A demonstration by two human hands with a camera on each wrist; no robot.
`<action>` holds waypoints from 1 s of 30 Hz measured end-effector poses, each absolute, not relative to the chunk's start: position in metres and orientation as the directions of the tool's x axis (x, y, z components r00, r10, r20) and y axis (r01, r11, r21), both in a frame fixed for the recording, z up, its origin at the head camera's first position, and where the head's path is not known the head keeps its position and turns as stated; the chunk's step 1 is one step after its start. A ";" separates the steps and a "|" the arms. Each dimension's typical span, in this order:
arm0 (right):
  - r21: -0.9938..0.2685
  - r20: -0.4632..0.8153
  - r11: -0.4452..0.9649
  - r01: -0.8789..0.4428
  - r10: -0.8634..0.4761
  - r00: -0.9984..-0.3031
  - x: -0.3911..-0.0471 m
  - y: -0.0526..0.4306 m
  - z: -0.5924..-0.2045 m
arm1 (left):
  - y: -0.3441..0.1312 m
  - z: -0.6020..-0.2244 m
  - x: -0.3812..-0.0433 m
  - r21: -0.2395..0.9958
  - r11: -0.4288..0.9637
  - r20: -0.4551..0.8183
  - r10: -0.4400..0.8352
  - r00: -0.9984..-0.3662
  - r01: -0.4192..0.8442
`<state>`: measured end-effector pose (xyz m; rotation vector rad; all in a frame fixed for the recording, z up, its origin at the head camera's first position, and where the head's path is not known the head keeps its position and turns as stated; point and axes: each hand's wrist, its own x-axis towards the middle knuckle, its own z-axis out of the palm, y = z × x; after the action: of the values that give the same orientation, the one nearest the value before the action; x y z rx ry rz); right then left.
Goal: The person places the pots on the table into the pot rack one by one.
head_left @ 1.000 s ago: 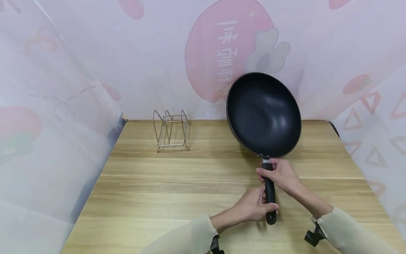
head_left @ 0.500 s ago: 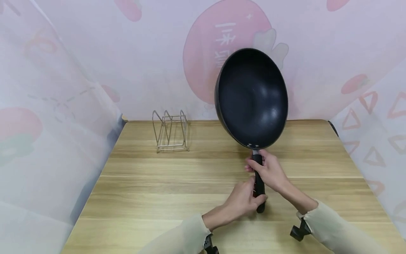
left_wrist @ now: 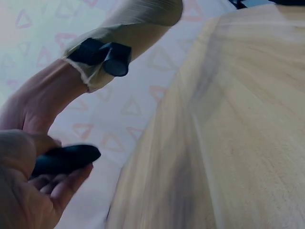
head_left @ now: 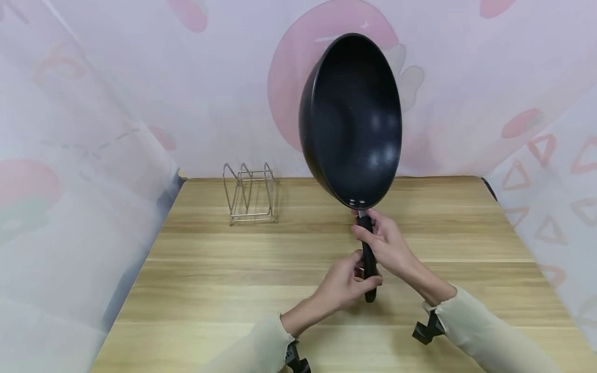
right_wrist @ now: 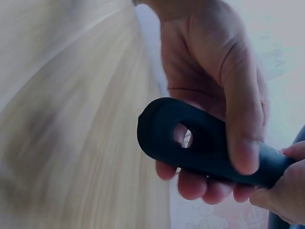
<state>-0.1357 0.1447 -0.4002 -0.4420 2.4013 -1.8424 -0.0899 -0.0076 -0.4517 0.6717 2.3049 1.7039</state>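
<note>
A deep black wok (head_left: 356, 119) is held up by its black handle (head_left: 368, 254), tilted so its dark inside faces me and its left outer wall shows. My right hand (head_left: 387, 243) grips the handle near the pan, thumb across the top. Lower down, my left hand (head_left: 342, 282) holds the handle close to its end. In the right wrist view the handle's end (right_wrist: 157, 129) has a hanging hole, with the left thumb and fingers wrapped round it. The left wrist view shows the handle tip (left_wrist: 71, 159) sticking out past the fingers.
A wire rack (head_left: 252, 197) with upright loops stands at the back left of the wooden table (head_left: 210, 290). Behind the table hangs a pale printed cloth (head_left: 210, 77). A small black camera (head_left: 428, 329) sits on the right wrist, another (head_left: 296, 357) on the left.
Both hands have raised the wok and moved it to the left. It has also turned, so more of its left outer side shows. The rack has stayed put.
</note>
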 end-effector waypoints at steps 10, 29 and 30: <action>-0.994 0.085 0.030 -0.104 -0.386 -0.918 -0.139 0.120 -0.392 | -0.036 -0.450 -0.096 0.999 -0.035 0.015 0.552 -0.834 -0.006; -0.979 0.137 -0.199 -0.038 -0.515 -0.846 -0.157 0.064 -0.386 | -0.098 -0.442 -0.098 0.998 -0.038 0.060 0.465 -0.883 0.047; -0.977 0.135 -0.209 -0.028 -0.520 -0.844 -0.158 0.061 -0.386 | -0.101 -0.442 -0.098 0.998 -0.043 0.059 0.459 -0.886 0.044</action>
<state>-0.1583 0.0608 -0.3863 -0.6427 1.7280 -2.1199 -0.0984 -0.1012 -0.4420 0.5357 1.9421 2.0061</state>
